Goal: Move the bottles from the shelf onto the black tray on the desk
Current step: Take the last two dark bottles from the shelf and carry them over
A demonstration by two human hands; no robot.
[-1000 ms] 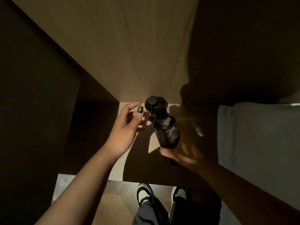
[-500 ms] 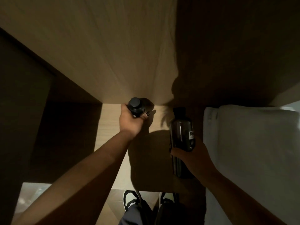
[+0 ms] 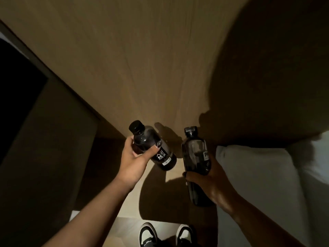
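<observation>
My left hand [image 3: 132, 157] grips a short dark bottle [image 3: 151, 145] with a black cap and white lettering, tilted with its cap up and to the left. A taller dark bottle [image 3: 195, 154] with a black cap and a white label stands nearly upright in my right hand [image 3: 204, 177], which wraps its lower half. Both bottles hang in the air above a low light wood shelf [image 3: 170, 175], close to the wood wall panel. The black tray and the desk are out of sight.
A tall wood panel [image 3: 142, 59] rises straight ahead. White bedding [image 3: 258, 175] lies to the right. A dark recess [image 3: 21, 97] and a wood edge run along the left. My shoes [image 3: 165, 234] show at the bottom on a pale floor.
My left hand closed on the short bottle and lifted it off the shelf, tilting it. My right hand has kept hold of the taller bottle, turning it more upright.
</observation>
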